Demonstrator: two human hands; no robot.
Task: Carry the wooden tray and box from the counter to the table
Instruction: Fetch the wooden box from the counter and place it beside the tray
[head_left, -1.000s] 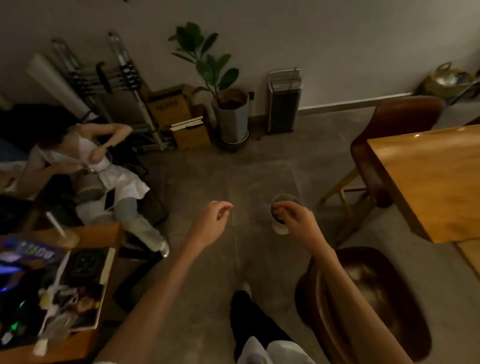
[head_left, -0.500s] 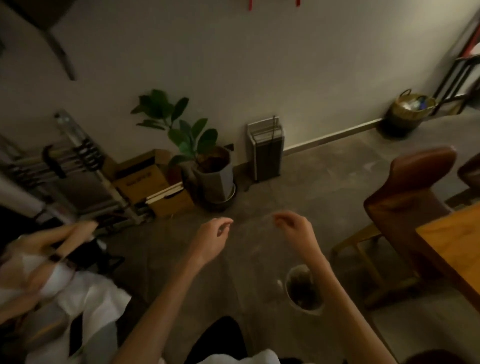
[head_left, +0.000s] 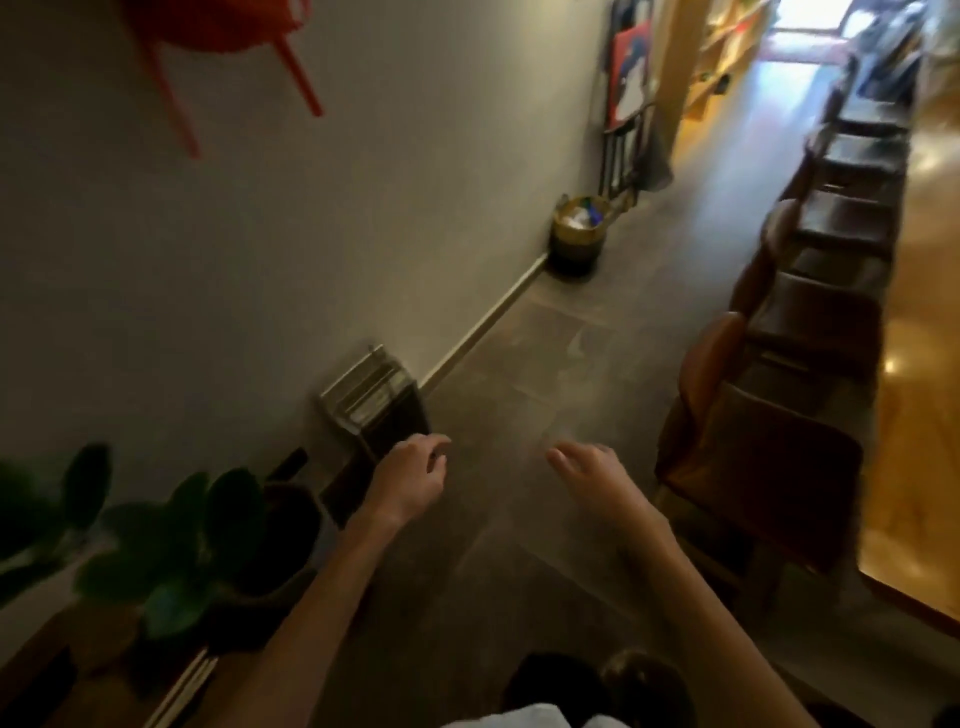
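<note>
Neither the wooden tray nor the box appears in the head view. My left hand (head_left: 410, 478) is held out over the grey floor with its fingers loosely curled and nothing in them. My right hand (head_left: 592, 473) hangs beside it, about a hand's width to the right, fingers spread and empty. A long wooden table (head_left: 924, 415) runs along the right edge of the view.
A row of brown chairs (head_left: 753, 457) lines the table's near side. Along the left wall stand a metal rack (head_left: 374, 400), a potted plant (head_left: 197, 551) and a woven basket (head_left: 576, 234). A strip of floor runs between wall and chairs towards a bright doorway.
The view has swung right and up, from the seated person and the plant to the corridor along the wall. Both hands stay held out in front, empty.
</note>
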